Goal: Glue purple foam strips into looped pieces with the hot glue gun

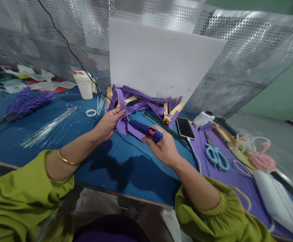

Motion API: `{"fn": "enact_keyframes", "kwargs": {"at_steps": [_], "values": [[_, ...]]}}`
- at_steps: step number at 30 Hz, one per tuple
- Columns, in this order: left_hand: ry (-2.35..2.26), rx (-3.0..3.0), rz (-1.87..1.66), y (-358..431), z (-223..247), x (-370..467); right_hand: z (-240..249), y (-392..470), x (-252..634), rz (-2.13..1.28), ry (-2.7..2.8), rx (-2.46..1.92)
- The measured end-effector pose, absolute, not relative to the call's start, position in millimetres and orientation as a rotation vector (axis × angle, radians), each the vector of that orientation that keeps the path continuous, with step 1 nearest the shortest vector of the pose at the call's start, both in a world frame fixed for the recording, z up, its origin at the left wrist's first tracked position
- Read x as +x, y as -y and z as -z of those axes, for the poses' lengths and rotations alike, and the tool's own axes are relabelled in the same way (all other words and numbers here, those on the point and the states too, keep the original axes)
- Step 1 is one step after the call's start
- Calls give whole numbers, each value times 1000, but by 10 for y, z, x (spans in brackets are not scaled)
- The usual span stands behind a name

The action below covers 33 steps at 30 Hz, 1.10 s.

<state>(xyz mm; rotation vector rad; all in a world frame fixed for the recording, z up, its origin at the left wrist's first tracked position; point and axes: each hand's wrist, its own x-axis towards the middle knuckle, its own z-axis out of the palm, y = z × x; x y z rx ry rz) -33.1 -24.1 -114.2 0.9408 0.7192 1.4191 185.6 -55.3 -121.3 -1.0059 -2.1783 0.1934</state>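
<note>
My left hand point(108, 124) pinches a purple strip point(122, 126), which looks like ribbon or felt, between thumb and fingers. Part of the strip loops up above the fingers and part hangs below them. In my right hand point(165, 148) is a blue glue gun point(145, 129) with an orange part near its rear end. Its nozzle points left and comes close to the strip; whether the two touch I cannot tell. Behind the hands lie more purple strips point(153, 107) with gold pieces point(131, 99) among them. Thin dark green stems point(161, 123) lie just beyond the glue gun.
At left are a purple flower bunch point(28, 102), clear sticks point(50, 126), a tape ring point(90, 113) and a white cup point(83, 85). To the right lie a phone point(185, 127) with a white cable, teal scissors point(216, 156) and a white block point(277, 201). A white board point(159, 57) stands behind.
</note>
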Motion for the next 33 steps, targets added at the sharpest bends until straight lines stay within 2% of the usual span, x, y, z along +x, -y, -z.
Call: {"fn": "enact_keyframes", "kwargs": {"at_steps": [33], "values": [[-797,935,-1520,214,1084,-404,1165,615,1833,-186,2195,-952]]}}
